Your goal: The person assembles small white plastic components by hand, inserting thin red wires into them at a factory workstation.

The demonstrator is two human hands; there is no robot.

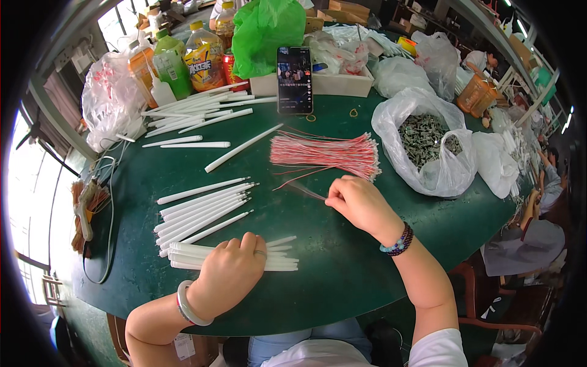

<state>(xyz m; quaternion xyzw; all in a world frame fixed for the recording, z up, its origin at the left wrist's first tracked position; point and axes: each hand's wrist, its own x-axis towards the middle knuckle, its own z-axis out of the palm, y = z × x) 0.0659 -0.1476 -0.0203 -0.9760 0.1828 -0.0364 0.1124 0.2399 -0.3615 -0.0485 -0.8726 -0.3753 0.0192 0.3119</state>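
Observation:
My left hand (235,269) is closed over a bundle of slim white tubes (186,255) near the front of the table; its fingertips are hidden beneath it. My right hand (361,205) pinches a thin wire (315,194), smeared by motion, between thumb and forefinger. Just beyond it lies a thick bundle of red and white wires (324,153), with a few strands straying toward me. Left of the middle rests a row of white tubes (202,211) with small dark wire ends at their right tips. More tapered white tubes (208,116) lie loosely farther back.
A white plastic bag (391,144) of small dark metal parts stands open at the right. A phone (295,79) leans upright against a white box (348,85) at the back. Drink bottles (202,55) crowd the back left. A cable (112,214) hangs along the left edge.

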